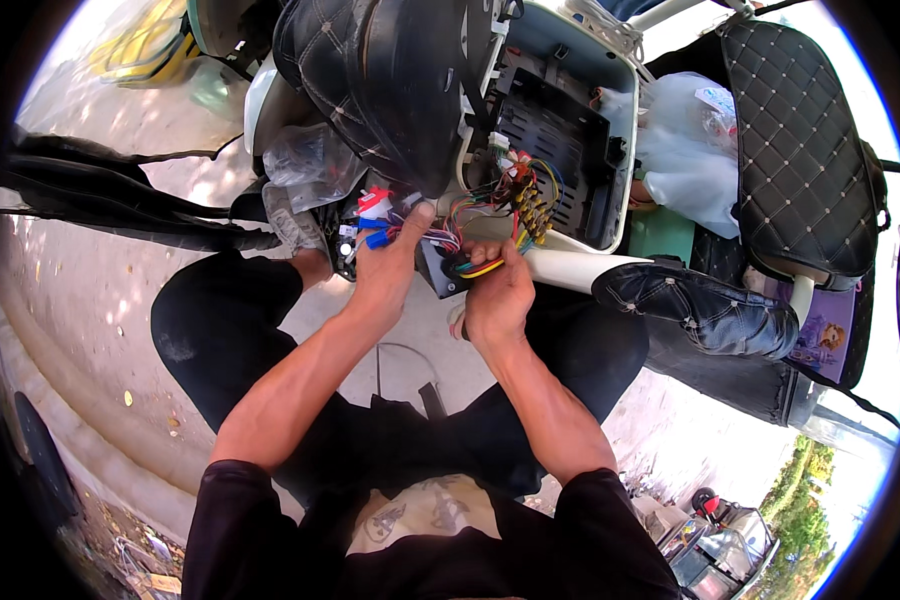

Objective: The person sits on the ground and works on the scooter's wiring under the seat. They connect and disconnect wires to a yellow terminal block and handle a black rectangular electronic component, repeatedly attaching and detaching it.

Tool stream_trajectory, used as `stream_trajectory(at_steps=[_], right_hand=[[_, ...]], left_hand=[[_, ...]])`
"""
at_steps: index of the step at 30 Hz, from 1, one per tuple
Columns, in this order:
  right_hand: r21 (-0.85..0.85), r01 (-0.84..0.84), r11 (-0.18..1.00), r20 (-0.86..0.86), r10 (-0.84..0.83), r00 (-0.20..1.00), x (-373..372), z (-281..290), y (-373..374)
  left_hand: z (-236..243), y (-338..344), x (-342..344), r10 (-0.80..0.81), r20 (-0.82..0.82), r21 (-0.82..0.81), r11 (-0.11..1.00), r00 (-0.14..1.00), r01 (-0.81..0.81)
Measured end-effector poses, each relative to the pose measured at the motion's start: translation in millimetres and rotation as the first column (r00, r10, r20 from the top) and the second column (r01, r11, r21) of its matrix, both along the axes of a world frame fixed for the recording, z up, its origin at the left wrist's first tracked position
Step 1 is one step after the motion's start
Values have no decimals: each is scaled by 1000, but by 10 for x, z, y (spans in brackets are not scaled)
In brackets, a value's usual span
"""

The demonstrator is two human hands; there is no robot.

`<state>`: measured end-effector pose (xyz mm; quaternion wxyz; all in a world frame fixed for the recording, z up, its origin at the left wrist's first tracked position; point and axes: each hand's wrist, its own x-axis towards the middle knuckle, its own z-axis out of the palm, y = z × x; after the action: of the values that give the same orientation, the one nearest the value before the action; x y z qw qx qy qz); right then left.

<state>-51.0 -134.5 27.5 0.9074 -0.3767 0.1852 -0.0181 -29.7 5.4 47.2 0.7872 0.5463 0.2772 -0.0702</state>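
My left hand [388, 268] is closed around a bunch of thin wires with blue connectors [378, 238], beside a white-and-red plug [374, 203]. A dark metal box [438, 274] with wires leading from it lies between my hands. My right hand [500, 298] has its fingers curled round thick red, yellow and black wires [482, 268] at the side of the box. Just beyond it, a tangle of coloured wires with brass-coloured ends [532, 208] hangs at the rim of an open scooter compartment [615, 225]. What my fingertips press on is partly hidden.
A black quilted seat [360, 80] is tipped up at the far left of the compartment, with a clear plastic bag [315, 165] below it. Another quilted seat [795, 140] and a pale plastic bag [685, 150] are at the right. A white tube [570, 270] runs past my right hand.
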Motion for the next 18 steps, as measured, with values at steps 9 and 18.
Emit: stream_trajectory(at_steps=[9,18], right_hand=[[-65,-46,997,2,46,999,-11,-84,-48],[-119,-49,992,-30,45,999,-9,-55,-31]], left_hand=[[-238,94,7,-23,-82,33,999,996,26],[-129,112,-228,-267,-202,24,961,942,277]])
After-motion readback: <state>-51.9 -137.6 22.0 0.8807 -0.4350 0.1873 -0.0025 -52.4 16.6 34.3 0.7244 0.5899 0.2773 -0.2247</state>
